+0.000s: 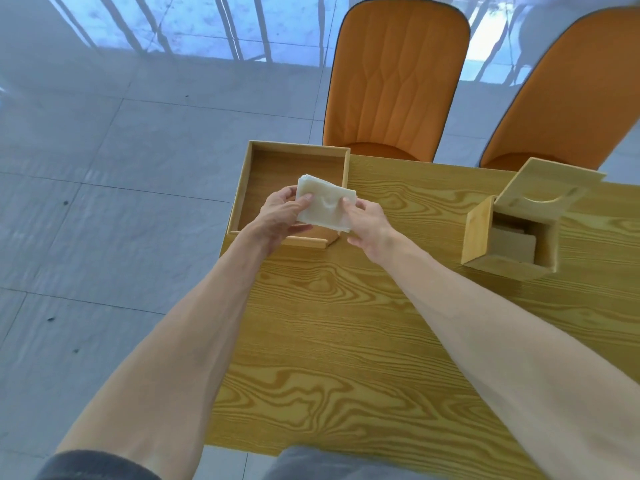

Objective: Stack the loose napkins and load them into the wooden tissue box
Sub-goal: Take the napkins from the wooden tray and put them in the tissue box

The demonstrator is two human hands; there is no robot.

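I hold a stack of pale napkins [325,204] with both hands, above the near right corner of a shallow wooden tray [258,150]. My left hand [280,216] grips the stack's left edge with the thumb on top. My right hand [369,225] grips its right edge. The wooden tissue box [479,233] stands to the right on the table, its hinged lid [543,188] tipped open. A few napkins [512,245] lie inside it.
The wood-grain table [346,341] ends at its left edge near the tray, with tiled floor beyond. Two orange chairs [398,81] [575,98] stand at the far side.
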